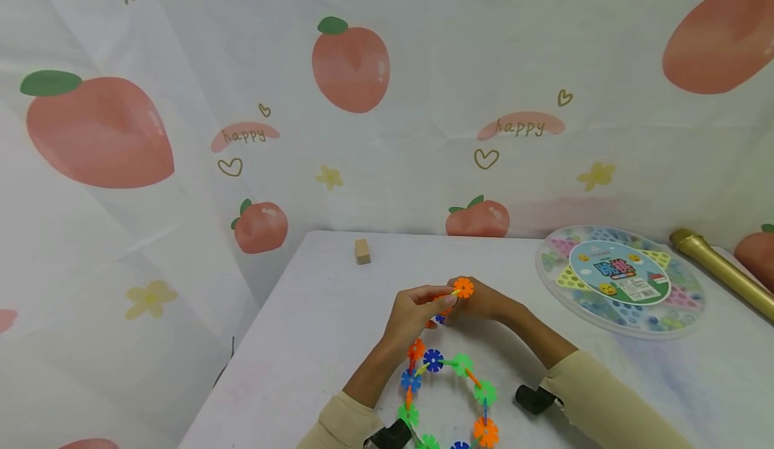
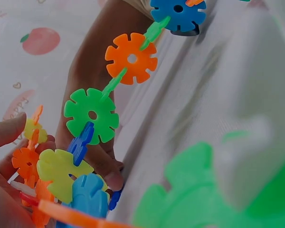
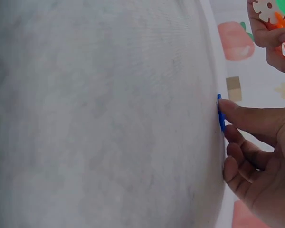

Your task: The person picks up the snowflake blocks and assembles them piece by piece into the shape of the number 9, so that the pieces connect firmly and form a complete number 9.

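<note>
My left hand holds part of a chain of slotted plastic snowflake discs, with an orange disc at its raised end. In the left wrist view, orange and yellow discs lie against the fingers, and a green disc is linked farther up the chain. The rest of the chain, including a dark blue disc, loops over the table below the hands. My right hand is low at the tabletop beyond the left one. Its thumb and a finger pinch a loose blue snowflake disc, seen edge-on.
A small wooden block stands near the table's back edge. At the right lies a round board-game case, with a gold microphone-shaped object beside it. A fruit-printed cloth hangs behind the table.
</note>
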Motion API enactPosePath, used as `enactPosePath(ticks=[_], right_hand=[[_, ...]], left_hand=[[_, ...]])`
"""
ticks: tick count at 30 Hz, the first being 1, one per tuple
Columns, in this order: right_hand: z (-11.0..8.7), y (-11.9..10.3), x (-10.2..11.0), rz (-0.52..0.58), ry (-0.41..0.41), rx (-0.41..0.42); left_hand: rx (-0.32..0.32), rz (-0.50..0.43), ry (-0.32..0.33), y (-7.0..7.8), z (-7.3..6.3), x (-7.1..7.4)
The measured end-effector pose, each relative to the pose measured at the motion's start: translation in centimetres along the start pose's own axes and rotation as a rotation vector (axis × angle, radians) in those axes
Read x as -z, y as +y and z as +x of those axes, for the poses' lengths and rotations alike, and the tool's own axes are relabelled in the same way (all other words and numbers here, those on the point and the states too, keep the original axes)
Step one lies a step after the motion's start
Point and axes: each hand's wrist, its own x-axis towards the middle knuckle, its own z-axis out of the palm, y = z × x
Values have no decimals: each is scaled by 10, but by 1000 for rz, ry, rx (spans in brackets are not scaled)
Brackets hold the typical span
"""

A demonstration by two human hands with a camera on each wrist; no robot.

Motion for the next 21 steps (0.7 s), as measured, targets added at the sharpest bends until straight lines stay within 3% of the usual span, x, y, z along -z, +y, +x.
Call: enactPosePath(ticks=[5,13,21], right_hand=[[-2,-11,1,-51,-7,-112],[-8,-10,1,-57,21,-46],[-15,-7,3,-39,50,-165]], left_hand=[[-7,0,-14,0,0,1],[-4,1,-7,0,-1,0],[5,4,-1,0,-1,1]])
